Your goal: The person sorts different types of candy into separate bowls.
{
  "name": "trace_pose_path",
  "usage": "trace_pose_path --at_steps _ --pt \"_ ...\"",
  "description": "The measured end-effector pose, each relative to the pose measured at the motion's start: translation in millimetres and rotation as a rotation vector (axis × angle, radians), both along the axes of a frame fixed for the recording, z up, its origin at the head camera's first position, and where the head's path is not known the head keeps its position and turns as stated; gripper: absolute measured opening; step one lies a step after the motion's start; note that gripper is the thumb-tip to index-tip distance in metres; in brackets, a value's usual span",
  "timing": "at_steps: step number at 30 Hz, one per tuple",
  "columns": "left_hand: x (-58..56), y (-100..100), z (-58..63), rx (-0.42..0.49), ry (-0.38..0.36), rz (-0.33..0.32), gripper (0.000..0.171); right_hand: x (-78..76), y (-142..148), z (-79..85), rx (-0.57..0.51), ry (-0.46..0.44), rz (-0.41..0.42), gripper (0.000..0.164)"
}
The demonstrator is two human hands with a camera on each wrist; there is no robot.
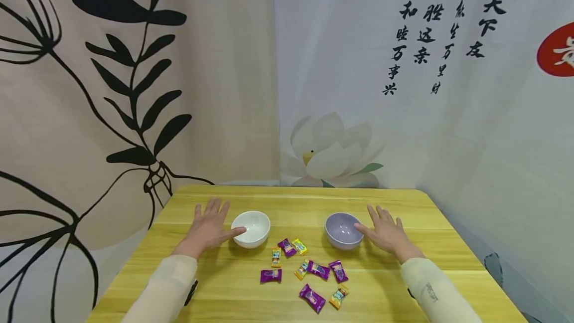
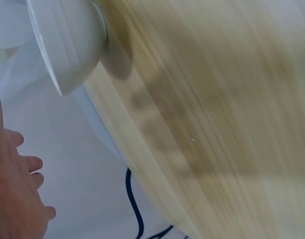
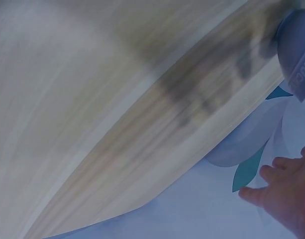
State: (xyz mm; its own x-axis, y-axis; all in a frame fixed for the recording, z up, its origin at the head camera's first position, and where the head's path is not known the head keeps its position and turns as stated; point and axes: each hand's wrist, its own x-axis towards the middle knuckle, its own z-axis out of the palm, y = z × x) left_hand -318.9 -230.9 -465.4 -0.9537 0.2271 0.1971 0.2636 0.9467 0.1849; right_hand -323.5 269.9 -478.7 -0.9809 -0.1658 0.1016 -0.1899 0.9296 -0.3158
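My left hand is spread beside a white bowl, its thumb reaching over or against the bowl's left rim. On the other side, my right hand has its fingers extended beside a purple bowl, with the thumb at that bowl's right rim. Whether either thumb touches a rim, I cannot tell. Between and in front of the bowls lie several wrapped candies, some in purple wrappers, others in yellow ones. In the left wrist view the white bowl shows from its side; the right wrist view catches part of the purple bowl.
A wooden table carries everything. Behind it hangs a cloth backdrop with black plant drawings, a pale lotus and dark writing. The table's far edge lies just beyond the bowls.
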Motion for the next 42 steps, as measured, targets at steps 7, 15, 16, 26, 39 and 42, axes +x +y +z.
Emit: trace_pose_path --at_steps 7,15,16,26,39,42 --pt "-3.1 14 5.9 -0.003 0.013 -0.049 0.11 -3.9 -7 -1.1 -0.042 -0.002 0.029 0.096" --pt "-7.6 36 11.0 -0.02 0.005 -0.093 0.106 -3.4 -13 -3.3 -0.104 -0.032 0.069 0.098" --pt "-7.3 40 11.9 -0.02 0.006 -0.101 0.106 -3.0 -14 -3.6 -0.115 -0.04 0.071 0.099" --pt "-4.0 73 16.0 -0.01 0.014 -0.177 0.1 -4.3 -19 -11.6 -0.201 -0.144 0.065 0.109" --pt "3.4 116 13.4 0.041 0.003 -0.298 0.097 -9.8 -23 -20.3 -0.271 -0.163 0.078 0.122" --pt "6.6 125 9.2 0.067 -0.013 -0.32 0.094 -10.7 -24 -21.9 -0.284 -0.165 0.077 0.123"
